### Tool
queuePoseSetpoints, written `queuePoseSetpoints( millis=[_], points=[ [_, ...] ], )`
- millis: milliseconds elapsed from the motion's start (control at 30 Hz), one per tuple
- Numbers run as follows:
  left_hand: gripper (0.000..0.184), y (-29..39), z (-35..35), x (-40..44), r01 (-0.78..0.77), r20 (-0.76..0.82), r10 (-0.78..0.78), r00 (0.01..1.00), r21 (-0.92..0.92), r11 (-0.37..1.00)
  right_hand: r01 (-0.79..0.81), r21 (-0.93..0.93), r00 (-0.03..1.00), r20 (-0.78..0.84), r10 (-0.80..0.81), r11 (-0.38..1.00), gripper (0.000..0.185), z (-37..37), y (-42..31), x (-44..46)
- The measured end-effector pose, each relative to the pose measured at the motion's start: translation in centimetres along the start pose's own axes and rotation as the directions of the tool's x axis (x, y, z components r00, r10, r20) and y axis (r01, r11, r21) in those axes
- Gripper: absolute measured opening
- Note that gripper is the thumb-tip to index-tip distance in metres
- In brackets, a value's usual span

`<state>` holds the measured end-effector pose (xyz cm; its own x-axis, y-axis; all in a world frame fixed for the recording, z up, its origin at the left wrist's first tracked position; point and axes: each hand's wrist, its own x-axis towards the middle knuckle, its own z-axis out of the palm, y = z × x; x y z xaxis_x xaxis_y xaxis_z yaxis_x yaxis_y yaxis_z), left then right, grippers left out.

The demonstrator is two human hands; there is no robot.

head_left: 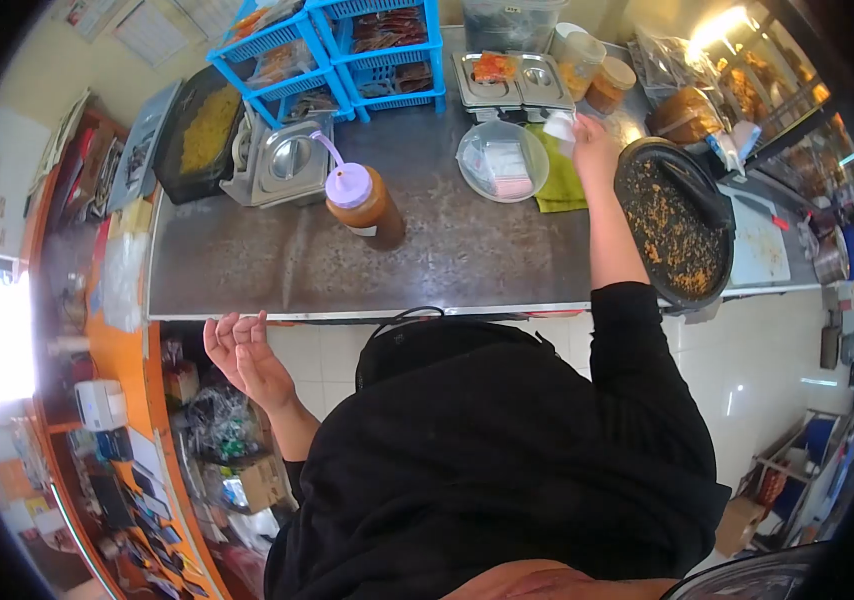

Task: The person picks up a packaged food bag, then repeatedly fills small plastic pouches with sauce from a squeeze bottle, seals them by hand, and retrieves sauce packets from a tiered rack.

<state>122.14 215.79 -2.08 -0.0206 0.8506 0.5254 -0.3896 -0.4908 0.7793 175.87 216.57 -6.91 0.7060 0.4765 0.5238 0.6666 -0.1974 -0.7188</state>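
A right-hand grip (595, 150) pinches a small, thin white piece (559, 126) near a flat olive-green cloth (564, 185) over a grey-brown metal table (477, 250), the left-hand grip (253, 362) loosely curled and empty. The piece appears light, pliable and easily creased, best held by one edge.

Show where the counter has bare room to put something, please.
The counter is bare between bottle, bowl and front edge, and left of the bottle base. Crowded: back, by blue racks and jars; right end, by the black tray.
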Motion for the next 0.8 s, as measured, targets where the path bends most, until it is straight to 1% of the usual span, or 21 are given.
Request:
queuePoseSetpoints(
  millis=[33,67,100,133,167,233,267,367,433,500,533,600,667,700,767,800],
  points=[
    [0.048,-0.2,0.7,-0.7,-0.006,-0.002,0.006,1.000,-0.014,1.000,0.177,-0.138,0.984,0.029,-0.175,0.974,0.014,-0.4,1.3,0.4],
    [0.048,-0.4,1.3,-1.4,-0.008,-0.016,0.008,1.000,-0.005,1.000,0.348,-0.265,0.937,0.081,-0.339,0.899,0.016,-0.3,2.4,0.6],
    [0.049,-0.5,2.2,-2.1,-0.008,-0.030,0.008,1.000,0.006,1.000,0.384,-0.182,0.909,0.248,-0.335,0.905,0.016,0.5,2.9,0.4],
    [0.049,-0.5,2.9,-2.8,-0.002,-0.043,0.003,0.999,0.019,1.000,0.400,-0.095,0.850,0.410,-0.330,0.912,0.016,1.8,3.0,-0.5],
    [0.050,-0.6,3.6,-3.4,0.003,-0.049,-0.002,0.999,0.028,1.000,0.397,-0.007,0.762,0.559,-0.326,0.918,0.017,2.9,3.0,-1.6],
    [0.050,-0.7,5.2,-4.2,-0.001,-0.056,0.002,0.998,0.023,1.000,0.469,-0.153,0.681,0.690,-0.245,0.870,0.019,4.9,3.0,-2.8],
    [0.050,-0.6,5.9,-4.6,-0.006,-0.062,0.007,0.998,0.019,1.000,0.514,-0.219,0.637,0.744,-0.198,0.830,0.020,5.6,3.1,-3.0],
    [0.056,-0.3,7.7,-5.7,0.006,-0.085,-0.001,0.996,0.062,0.998,0.422,-0.301,0.522,0.852,0.042,0.855,0.020,7.4,3.4,-3.3],
    [0.059,-0.5,8.7,-6.4,0.020,-0.121,-0.012,0.993,0.064,0.998,0.469,-0.303,0.539,0.842,0.003,0.830,0.019,7.8,2.8,-4.8],
    [0.059,-1.2,9.6,-7.1,0.067,-0.143,-0.059,0.988,0.048,0.997,0.538,-0.317,0.564,0.824,-0.053,0.781,0.016,7.3,2.2,-6.0],
    [0.059,-1.6,10.1,-7.3,0.089,-0.154,-0.082,0.985,0.038,0.995,0.466,-0.291,0.590,0.806,-0.048,0.836,0.016,7.0,2.3,-5.9],
    [0.056,-2.2,11.4,-7.5,0.137,-0.094,-0.132,0.987,0.055,0.989,0.313,-0.227,0.636,0.771,-0.026,0.922,0.017,6.4,2.7,-5.4],
    [0.053,-2.3,12.9,-7.0,0.200,-0.031,-0.198,0.980,0.100,0.975,0.240,-0.121,0.730,0.676,-0.097,0.963,0.018,5.1,0.9,-4.7],
    [0.038,-2.4,13.7,-6.9,0.287,-0.061,-0.280,0.958,0.202,0.936,0.204,-0.062,0.775,0.619,-0.123,0.977,0.018,4.2,-0.6,-4.3],
    [0.027,-3.9,14.6,-6.5,0.422,0.017,-0.476,0.880,0.434,0.796,0.029,0.152,0.673,0.728,-0.131,0.988,0.018,1.6,-4.7,-5.0],
    [0.023,-4.8,15.2,-6.4,0.461,0.035,-0.568,0.822,0.544,0.701,-0.016,0.241,0.598,0.780,-0.183,0.970,0.017,-0.1,-7.0,-6.0]
  ],
)
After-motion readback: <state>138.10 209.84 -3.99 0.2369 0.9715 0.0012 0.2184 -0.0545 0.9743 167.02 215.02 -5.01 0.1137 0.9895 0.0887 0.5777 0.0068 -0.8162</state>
